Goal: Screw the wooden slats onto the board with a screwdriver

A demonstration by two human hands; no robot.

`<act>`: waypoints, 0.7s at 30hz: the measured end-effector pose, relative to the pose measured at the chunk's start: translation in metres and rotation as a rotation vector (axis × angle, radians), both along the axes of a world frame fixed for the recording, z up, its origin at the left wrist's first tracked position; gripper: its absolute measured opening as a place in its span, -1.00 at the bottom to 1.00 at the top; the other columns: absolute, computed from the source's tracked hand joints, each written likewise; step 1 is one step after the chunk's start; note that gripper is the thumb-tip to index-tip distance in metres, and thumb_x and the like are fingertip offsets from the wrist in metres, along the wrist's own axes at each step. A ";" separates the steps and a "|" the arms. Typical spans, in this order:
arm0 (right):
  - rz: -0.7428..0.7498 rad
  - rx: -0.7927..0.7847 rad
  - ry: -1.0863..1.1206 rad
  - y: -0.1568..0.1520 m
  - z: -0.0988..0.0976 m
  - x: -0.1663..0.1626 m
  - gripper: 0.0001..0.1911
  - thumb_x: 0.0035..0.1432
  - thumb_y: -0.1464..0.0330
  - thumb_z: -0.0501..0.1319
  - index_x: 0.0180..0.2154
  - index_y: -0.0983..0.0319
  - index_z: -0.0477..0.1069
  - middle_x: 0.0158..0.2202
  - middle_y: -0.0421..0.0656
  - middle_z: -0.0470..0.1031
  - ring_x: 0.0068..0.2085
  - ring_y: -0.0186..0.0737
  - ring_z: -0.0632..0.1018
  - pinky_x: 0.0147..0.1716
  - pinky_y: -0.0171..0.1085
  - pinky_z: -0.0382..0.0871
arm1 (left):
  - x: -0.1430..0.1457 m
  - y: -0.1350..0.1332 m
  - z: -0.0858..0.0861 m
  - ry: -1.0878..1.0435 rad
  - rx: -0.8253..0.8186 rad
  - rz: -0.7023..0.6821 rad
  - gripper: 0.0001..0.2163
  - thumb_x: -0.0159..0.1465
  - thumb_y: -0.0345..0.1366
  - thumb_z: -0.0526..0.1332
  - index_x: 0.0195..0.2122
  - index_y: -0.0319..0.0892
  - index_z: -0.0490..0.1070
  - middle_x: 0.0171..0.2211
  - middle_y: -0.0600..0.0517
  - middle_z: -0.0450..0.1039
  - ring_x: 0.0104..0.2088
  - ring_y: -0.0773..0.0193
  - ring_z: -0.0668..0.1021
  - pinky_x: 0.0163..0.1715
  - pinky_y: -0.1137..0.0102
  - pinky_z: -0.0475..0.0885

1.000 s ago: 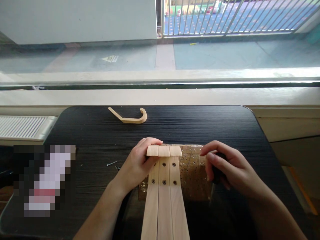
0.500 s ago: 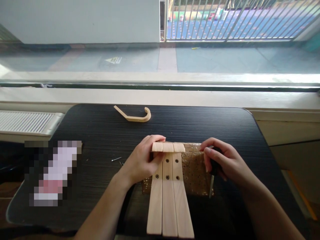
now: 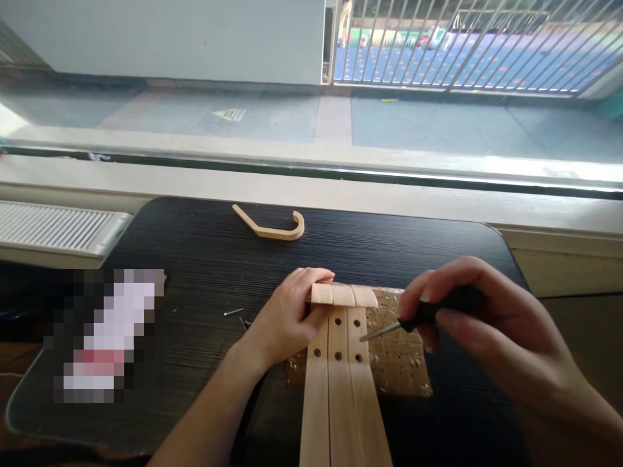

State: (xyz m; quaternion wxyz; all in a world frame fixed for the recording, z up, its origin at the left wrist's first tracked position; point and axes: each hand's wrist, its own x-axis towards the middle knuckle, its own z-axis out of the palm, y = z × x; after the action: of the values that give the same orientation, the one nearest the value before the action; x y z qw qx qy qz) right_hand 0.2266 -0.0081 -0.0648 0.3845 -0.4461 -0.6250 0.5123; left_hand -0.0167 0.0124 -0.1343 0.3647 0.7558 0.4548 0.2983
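Three light wooden strips lie side by side, their far ends curved up and several dark screw heads set in them. My left hand is closed round the curved end at the left edge. In my right hand is a screwdriver with a black handle. Its metal tip points left, over the right strip between the screw heads; whether it touches the wood I cannot tell. Beneath the strips rests a brown taped block with small holes in its surface.
A hook-shaped wooden strip lies at the back of the black table. A loose screw is left of my left hand. A blurred-out item lies at the table's left. A window sill runs behind.
My right hand has lifted the screwdriver from the block's right side and swung its tip from pointing down to pointing left over the strips. The view has shifted slightly.
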 end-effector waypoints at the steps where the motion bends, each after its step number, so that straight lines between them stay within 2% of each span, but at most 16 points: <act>1: 0.028 0.038 -0.031 0.002 0.002 -0.003 -0.91 0.31 0.25 0.12 -0.25 0.08 0.35 -0.32 -0.10 0.50 -0.42 -0.21 0.50 -0.55 -0.25 0.41 | 0.000 0.000 0.000 0.000 0.006 -0.005 -0.78 0.31 -0.35 0.15 -0.02 -0.13 0.34 -0.11 -0.08 0.50 -0.09 0.13 0.52 -0.05 0.18 0.44; 5: 0.182 0.128 -0.127 0.007 0.002 -0.010 -0.89 0.34 0.38 0.03 -0.20 0.06 0.28 -0.24 -0.13 0.50 -0.36 -0.23 0.51 -0.51 -0.28 0.39 | 0.000 0.000 0.001 -0.005 0.014 -0.011 -0.75 0.29 -0.39 0.13 0.00 -0.14 0.33 -0.10 -0.07 0.49 -0.08 0.14 0.52 -0.05 0.20 0.44; 10: 0.257 0.141 -0.253 0.009 -0.003 -0.016 -0.82 0.27 0.50 0.06 -0.20 0.07 0.24 -0.22 -0.17 0.50 -0.30 -0.26 0.51 -0.43 -0.30 0.38 | 0.001 0.000 0.001 0.005 0.004 -0.013 -0.76 0.27 -0.40 0.14 -0.04 -0.14 0.34 -0.12 -0.07 0.50 -0.10 0.13 0.52 -0.06 0.20 0.43; 17: 0.285 0.186 -0.394 0.020 0.007 -0.028 -0.85 0.15 0.52 0.09 -0.27 0.15 0.27 -0.30 -0.15 0.55 -0.39 -0.28 0.51 -0.44 -0.29 0.36 | 0.001 0.001 0.002 -0.009 0.019 -0.003 -0.79 0.26 -0.40 0.14 -0.07 -0.16 0.35 -0.14 -0.07 0.50 -0.11 0.13 0.52 -0.07 0.22 0.42; 21: 0.285 0.205 -0.461 0.028 0.013 -0.031 -0.86 0.14 0.51 0.10 -0.26 0.18 0.31 -0.31 -0.14 0.56 -0.37 -0.26 0.52 -0.43 -0.30 0.35 | 0.001 0.002 0.001 -0.005 0.022 -0.010 -0.81 0.29 -0.37 0.14 -0.07 -0.17 0.36 -0.14 -0.08 0.50 -0.11 0.12 0.52 -0.06 0.20 0.41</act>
State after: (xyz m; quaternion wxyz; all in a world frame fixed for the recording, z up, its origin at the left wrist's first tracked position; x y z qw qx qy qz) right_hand 0.1956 0.0194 -0.0521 0.1996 -0.4171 -0.8009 0.3804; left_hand -0.0155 0.0139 -0.1331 0.3588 0.7613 0.4470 0.3032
